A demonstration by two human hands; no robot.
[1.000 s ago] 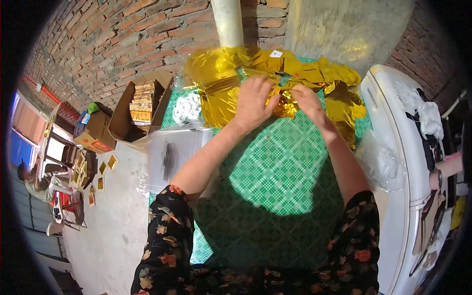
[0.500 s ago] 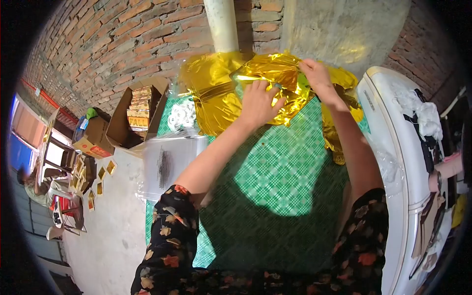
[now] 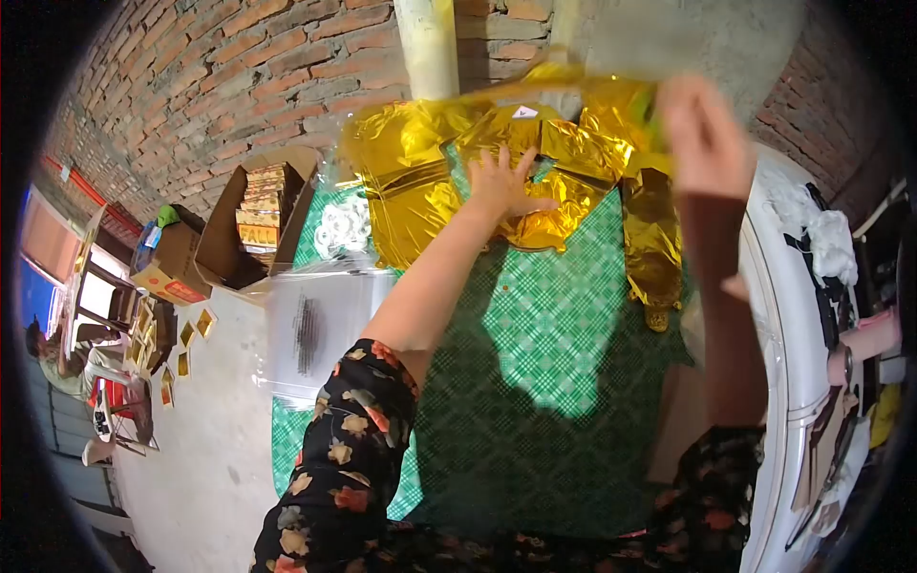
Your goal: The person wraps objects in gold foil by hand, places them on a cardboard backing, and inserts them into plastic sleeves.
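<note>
Gold foil sheets lie spread over the far part of a table with a green checked cover. My left hand rests on the foil with its fingers spread. Up at the right, my right hand is blurred, its fingers bent around the end of a stretched strip of gold foil. A small white label shows on the foil beyond my left hand. Below and left of my right hand hangs or lies another gold foil piece.
Clear plastic bags and white rings are at the table's left. Beyond stand cardboard boxes. A white appliance borders the right side. A brick wall and pipe rise behind. A person sits far left.
My right hand has moved right and toward me, drawing a foil strip out with it. My left hand has stayed on the foil, its fingers spread wider. The white label has come into view.
</note>
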